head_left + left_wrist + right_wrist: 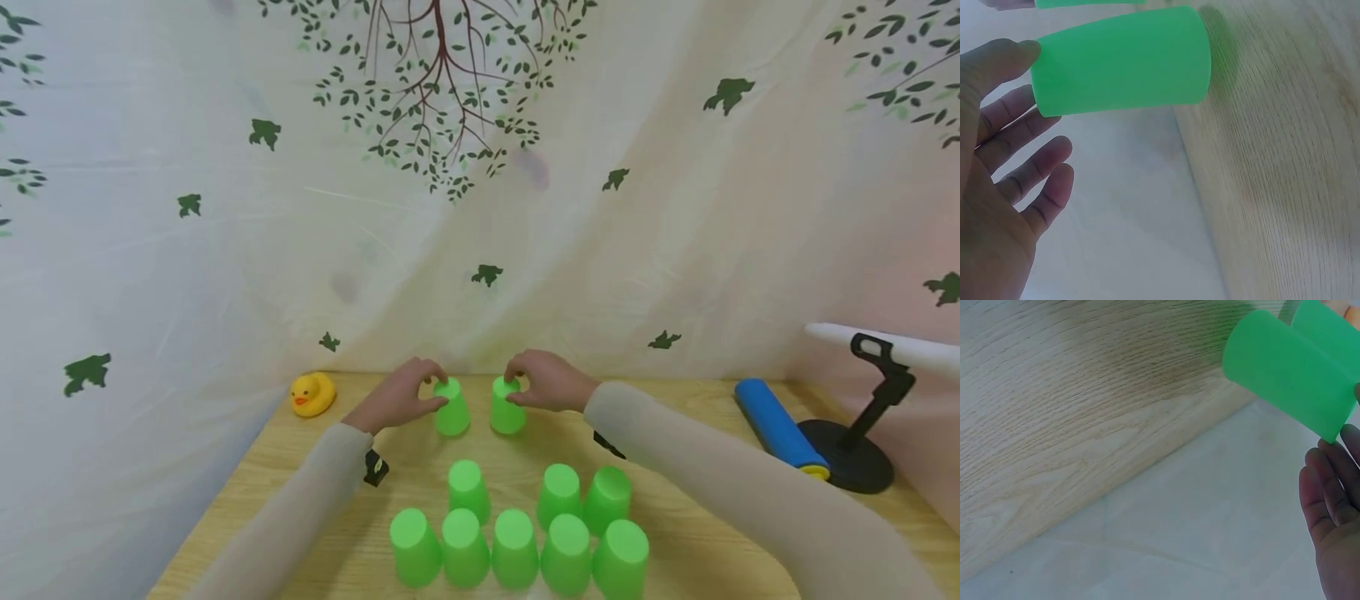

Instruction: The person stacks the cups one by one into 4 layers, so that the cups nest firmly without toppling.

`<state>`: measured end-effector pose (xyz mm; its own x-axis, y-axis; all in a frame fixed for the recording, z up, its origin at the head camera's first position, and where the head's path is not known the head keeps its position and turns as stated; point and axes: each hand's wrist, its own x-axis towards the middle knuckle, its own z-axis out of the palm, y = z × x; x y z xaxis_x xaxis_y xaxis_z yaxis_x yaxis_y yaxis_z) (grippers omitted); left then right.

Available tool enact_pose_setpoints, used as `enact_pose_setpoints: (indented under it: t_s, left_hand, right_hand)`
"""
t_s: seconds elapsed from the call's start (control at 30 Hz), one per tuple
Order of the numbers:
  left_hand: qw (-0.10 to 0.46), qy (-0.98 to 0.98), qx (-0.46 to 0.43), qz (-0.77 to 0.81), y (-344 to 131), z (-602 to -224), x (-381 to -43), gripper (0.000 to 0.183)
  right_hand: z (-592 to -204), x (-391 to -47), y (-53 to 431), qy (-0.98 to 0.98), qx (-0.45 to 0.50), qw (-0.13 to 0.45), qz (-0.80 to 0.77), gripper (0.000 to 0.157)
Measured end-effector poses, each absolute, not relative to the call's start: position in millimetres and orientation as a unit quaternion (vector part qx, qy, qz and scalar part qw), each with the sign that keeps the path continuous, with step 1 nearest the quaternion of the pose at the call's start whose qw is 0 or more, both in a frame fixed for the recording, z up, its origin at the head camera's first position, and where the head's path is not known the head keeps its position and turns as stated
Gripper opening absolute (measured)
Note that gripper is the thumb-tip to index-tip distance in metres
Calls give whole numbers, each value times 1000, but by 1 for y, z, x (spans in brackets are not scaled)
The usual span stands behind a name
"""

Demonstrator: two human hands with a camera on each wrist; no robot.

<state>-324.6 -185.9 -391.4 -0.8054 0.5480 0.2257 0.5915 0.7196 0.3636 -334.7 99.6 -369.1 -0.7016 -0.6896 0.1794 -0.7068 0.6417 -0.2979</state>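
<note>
Cups (515, 550): ten; left hand (397, 397) holds one, right hand (551, 382) another

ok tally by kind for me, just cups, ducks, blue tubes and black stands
Cups: 10
Duck: 1
Blue tube: 1
Black stand: 1
Total: 13
</note>
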Motion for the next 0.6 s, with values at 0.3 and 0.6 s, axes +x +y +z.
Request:
enact_pose_setpoints:
  t_s: [0.3,0.6]
  left_hand:
    - [44,-930,-287,-227,-186,-394,-339,32]
    - [31,-938,-273,-212,-191,-401,-343,30]
  right_hand:
    - [-384,-354,75,-900,391,33,188,26]
    - [-390,-364,69,-911,358,20,202,27]
